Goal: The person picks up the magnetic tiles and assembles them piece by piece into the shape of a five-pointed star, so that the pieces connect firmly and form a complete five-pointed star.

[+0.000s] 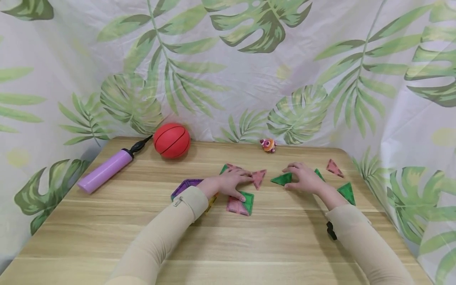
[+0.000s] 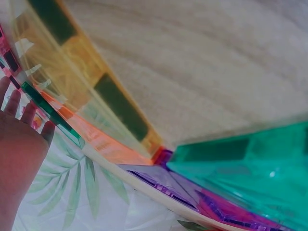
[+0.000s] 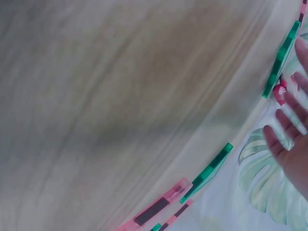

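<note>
My left hand (image 1: 229,181) lies over a small group of triangular magnetic tiles, its fingers extended. Its fingertips reach a pink triangle tile (image 1: 259,179), and its thumb rests on a green triangle tile (image 1: 248,202) beside another pink triangle (image 1: 236,206). Partly hidden under the left wrist is a ring of coloured tiles; its purple tile (image 1: 187,183), yellow tile (image 2: 91,72) and teal tile (image 2: 245,163) show. My right hand (image 1: 303,178), fingers loosely spread, is at a green triangle tile (image 1: 282,179), touching or just above it; I cannot tell which.
Right of the right hand lie a pink triangle tile (image 1: 335,168) and a green one (image 1: 346,193). At the back are a red ball (image 1: 172,141) and a small toy figure (image 1: 268,145). A purple hand pump (image 1: 105,171) lies at the left on the wooden table (image 1: 228,253).
</note>
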